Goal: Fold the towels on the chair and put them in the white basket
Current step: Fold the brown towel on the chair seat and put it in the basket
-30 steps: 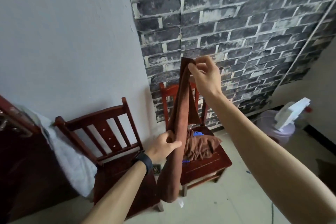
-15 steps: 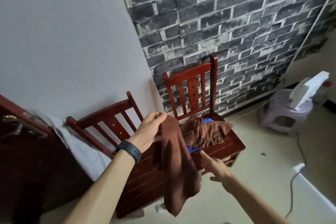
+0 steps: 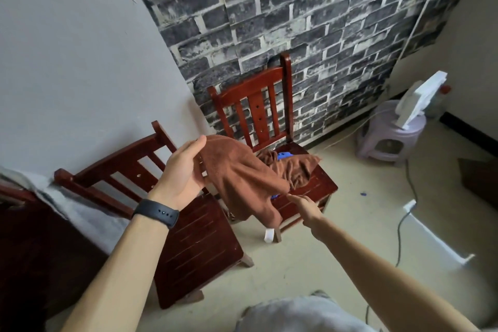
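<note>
A brown towel [image 3: 239, 178] hangs doubled over in the air between two red wooden chairs. My left hand [image 3: 180, 172] grips its upper left fold, a black band on the wrist. My right hand [image 3: 303, 205] pinches its lower right edge near the far chair's seat [image 3: 320, 186]. On that seat lies a crumpled brown towel [image 3: 293, 167] with a blue towel [image 3: 284, 155] showing beneath it. The white basket is out of sight.
A nearer red chair [image 3: 194, 240] stands at lower left with a bare seat. A grey cloth [image 3: 67, 205] drapes over dark furniture on the left. A lilac plastic stool [image 3: 390, 140] with a white object on top stands at the right, near cables on the floor.
My right hand let go of the towel's top, dropped down and took hold of its lower edge. My left hand rose to hold the upper fold. The towel went from hanging long to folded over.
</note>
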